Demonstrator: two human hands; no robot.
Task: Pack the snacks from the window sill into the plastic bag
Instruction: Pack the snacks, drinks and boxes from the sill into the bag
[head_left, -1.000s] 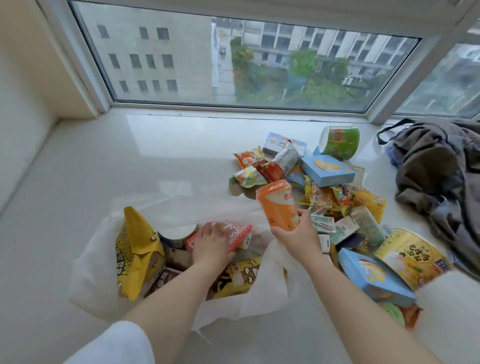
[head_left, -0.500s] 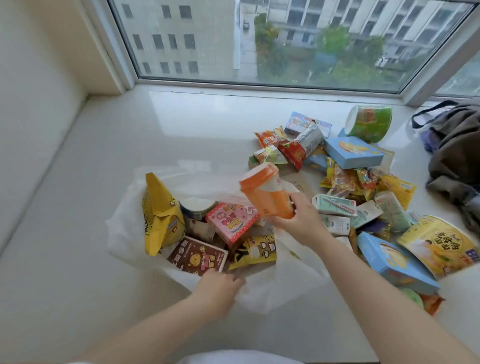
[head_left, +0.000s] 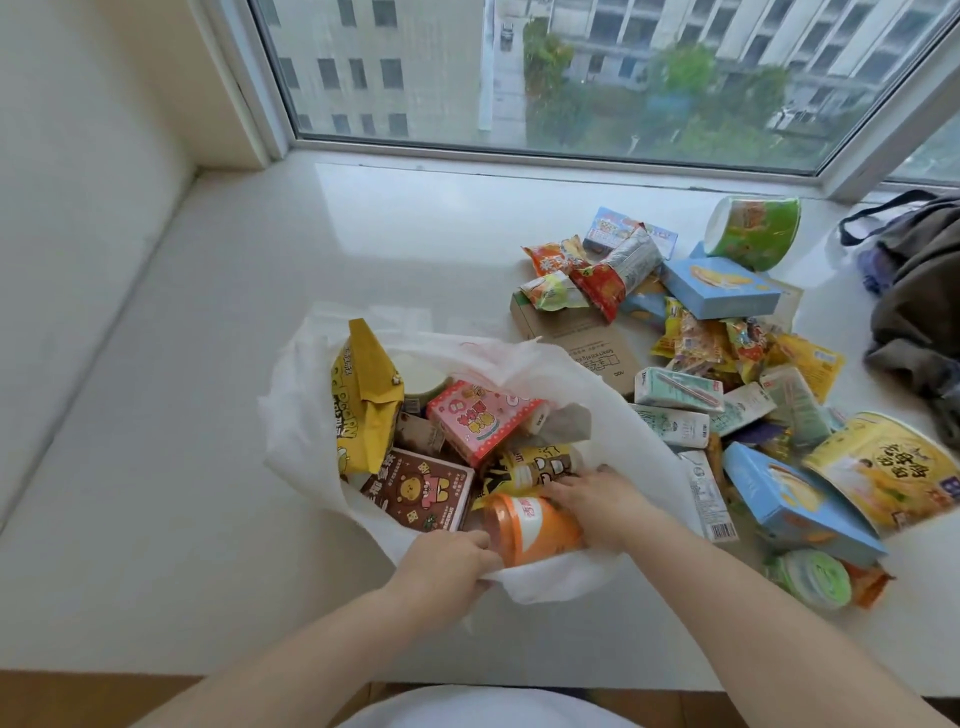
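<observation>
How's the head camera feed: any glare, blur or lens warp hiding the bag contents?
Head view: soft daylight, faint shadows; a pale window reflection on the glossy white sill, clear of the translucent white plastic bag; window frame bowed by the wide lens; the orange lidded cup and other packs are sharp.

Bare forearms, white garment (head_left: 483, 709) below

A wide window (head_left: 597, 78) looked down on pale apartment blocks and green trees. Soft daylight fell across the glossy stone ledge and cream side wall (head_left: 78, 182).
</observation>
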